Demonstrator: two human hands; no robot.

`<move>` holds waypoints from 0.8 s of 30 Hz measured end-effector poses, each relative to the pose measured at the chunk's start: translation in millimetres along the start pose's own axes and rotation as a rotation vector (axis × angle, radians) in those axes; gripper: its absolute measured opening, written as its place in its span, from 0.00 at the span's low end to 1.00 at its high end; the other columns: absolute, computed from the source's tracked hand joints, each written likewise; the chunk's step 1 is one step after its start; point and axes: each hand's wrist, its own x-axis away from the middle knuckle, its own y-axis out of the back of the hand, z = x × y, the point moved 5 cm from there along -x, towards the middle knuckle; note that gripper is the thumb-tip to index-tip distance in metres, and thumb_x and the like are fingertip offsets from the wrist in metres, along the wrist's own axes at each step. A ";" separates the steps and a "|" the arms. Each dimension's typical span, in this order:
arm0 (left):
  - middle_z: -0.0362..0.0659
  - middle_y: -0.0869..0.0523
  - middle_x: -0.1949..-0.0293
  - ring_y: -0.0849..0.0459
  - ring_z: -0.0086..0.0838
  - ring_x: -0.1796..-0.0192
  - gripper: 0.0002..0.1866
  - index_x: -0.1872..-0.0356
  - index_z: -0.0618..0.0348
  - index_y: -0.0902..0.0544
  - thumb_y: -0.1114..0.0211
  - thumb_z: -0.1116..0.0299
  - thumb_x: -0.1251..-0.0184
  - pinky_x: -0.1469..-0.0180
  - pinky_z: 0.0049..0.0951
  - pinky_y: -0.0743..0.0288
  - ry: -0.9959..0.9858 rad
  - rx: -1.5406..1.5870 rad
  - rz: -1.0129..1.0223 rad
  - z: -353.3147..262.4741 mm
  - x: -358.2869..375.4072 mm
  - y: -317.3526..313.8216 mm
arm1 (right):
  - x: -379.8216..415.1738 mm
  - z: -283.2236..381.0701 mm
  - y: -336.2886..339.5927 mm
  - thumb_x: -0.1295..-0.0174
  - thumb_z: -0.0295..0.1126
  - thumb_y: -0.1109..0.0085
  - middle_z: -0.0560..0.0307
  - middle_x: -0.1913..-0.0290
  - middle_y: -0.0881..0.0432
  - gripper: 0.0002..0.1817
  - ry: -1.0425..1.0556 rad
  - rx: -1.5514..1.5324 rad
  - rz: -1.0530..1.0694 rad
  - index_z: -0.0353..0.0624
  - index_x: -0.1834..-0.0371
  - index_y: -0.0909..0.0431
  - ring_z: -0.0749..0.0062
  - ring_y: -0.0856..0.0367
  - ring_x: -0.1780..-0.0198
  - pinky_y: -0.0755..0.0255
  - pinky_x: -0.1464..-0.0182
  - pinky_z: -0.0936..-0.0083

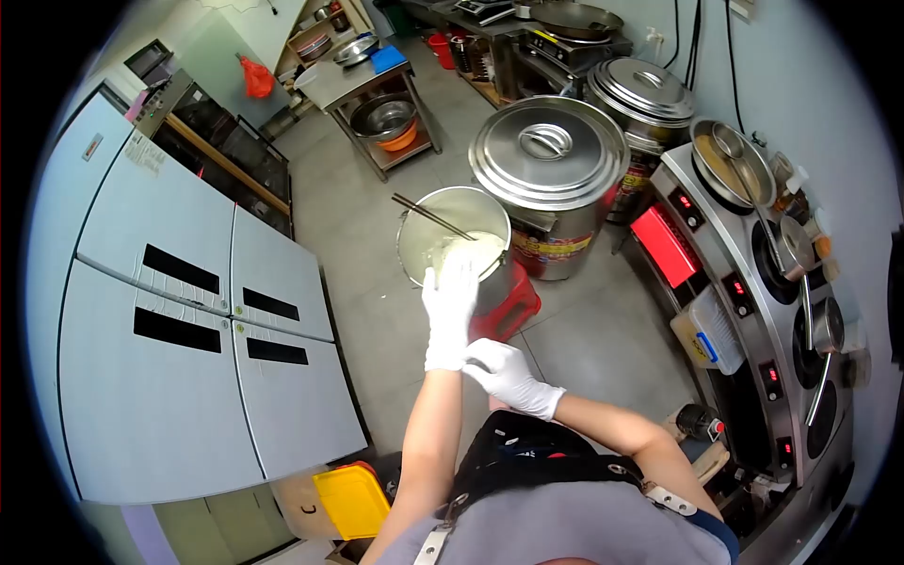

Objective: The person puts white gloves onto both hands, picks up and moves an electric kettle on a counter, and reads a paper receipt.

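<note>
My left hand point(452, 306), in a white glove, reaches forward with its fingers stretched out over the near rim of a deep metal pot point(411, 247). My right hand point(513, 379), also in a white glove, is at my left wrist, its thumb and fingers closed on the glove cuff point(446, 358) there. A pair of long chopsticks point(433, 217) leans in the pot across its rim. Pale, whitish food point(485, 250) shows inside, partly hidden by my left hand. Under the pot stands a red plastic stool point(511, 311).
A large lidded steel pot point(548, 151) stands just beyond, with another lidded pot point(650, 89) behind it. Along the right runs a cooktop point(744, 292) with pans and ladles. White refrigerator doors point(160, 377) line the left. A metal table point(353, 85) stands at the back.
</note>
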 end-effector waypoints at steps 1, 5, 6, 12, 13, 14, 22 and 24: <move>0.48 0.32 0.30 0.35 0.41 0.29 0.31 0.33 0.63 0.32 0.50 0.51 0.27 0.29 0.44 0.40 -0.113 -0.136 -0.014 -18.4 15.2 -12.7 | -6.9 -3.5 -20.3 0.40 0.31 0.37 0.51 0.65 0.18 0.07 -0.018 -0.012 0.087 0.40 0.61 0.20 0.60 0.16 0.64 0.24 0.60 0.70; 0.47 0.34 0.29 0.38 0.38 0.27 0.31 0.30 0.62 0.35 0.47 0.52 0.27 0.26 0.40 0.42 -0.283 -0.169 -0.087 -98.8 65.8 -53.3 | -39.3 -2.8 -100.0 0.37 0.28 0.42 0.56 0.70 0.18 0.05 -0.161 -0.468 0.310 0.38 0.63 0.22 0.76 0.20 0.69 0.27 0.65 0.75; 0.46 0.34 0.29 0.38 0.37 0.27 0.31 0.30 0.62 0.35 0.46 0.52 0.27 0.26 0.40 0.42 -0.311 -0.155 -0.082 -121.9 70.9 -54.3 | -45.6 -1.8 -122.7 0.35 0.29 0.43 0.58 0.68 0.19 0.05 -0.238 -0.564 0.398 0.39 0.62 0.23 0.78 0.22 0.69 0.28 0.66 0.78; 0.44 0.33 0.28 0.36 0.36 0.27 0.30 0.31 0.62 0.33 0.46 0.54 0.28 0.28 0.43 0.39 -0.413 0.035 -0.133 -287.0 98.2 -38.0 | -98.8 24.8 -271.2 0.39 0.31 0.46 0.50 0.75 0.24 0.06 -0.073 -0.219 0.567 0.42 0.63 0.27 0.59 0.22 0.73 0.28 0.69 0.67; 0.43 0.31 0.29 0.34 0.35 0.28 0.30 0.32 0.61 0.32 0.47 0.54 0.28 0.29 0.44 0.38 -0.472 0.084 -0.179 -316.2 104.6 -31.6 | -111.1 36.7 -287.6 0.41 0.31 0.45 0.50 0.75 0.25 0.06 0.026 -0.108 0.491 0.42 0.65 0.28 0.57 0.22 0.73 0.28 0.70 0.66; 0.42 0.30 0.30 0.34 0.35 0.28 0.30 0.32 0.61 0.32 0.48 0.53 0.28 0.30 0.45 0.37 -0.503 0.111 -0.206 -341.7 108.4 -28.3 | -125.5 48.4 -304.4 0.43 0.30 0.45 0.49 0.75 0.25 0.05 0.130 0.006 0.410 0.42 0.66 0.29 0.56 0.22 0.73 0.28 0.70 0.65; 0.44 0.23 0.35 0.25 0.38 0.34 0.29 0.34 0.61 0.30 0.52 0.50 0.27 0.32 0.48 0.35 -0.702 0.357 -0.130 -502.0 93.9 -57.0 | -217.6 81.1 -419.3 0.49 0.30 0.47 0.59 0.76 0.32 0.06 0.682 0.428 0.195 0.45 0.74 0.33 0.69 0.28 0.77 0.31 0.75 0.73; 0.45 0.21 0.37 0.23 0.39 0.37 0.29 0.35 0.60 0.29 0.53 0.49 0.27 0.33 0.49 0.35 -0.717 0.421 -0.074 -529.2 73.1 -68.1 | -240.7 74.3 -439.0 0.50 0.30 0.46 0.58 0.76 0.32 0.06 0.650 0.398 0.184 0.44 0.74 0.34 0.68 0.28 0.77 0.31 0.75 0.72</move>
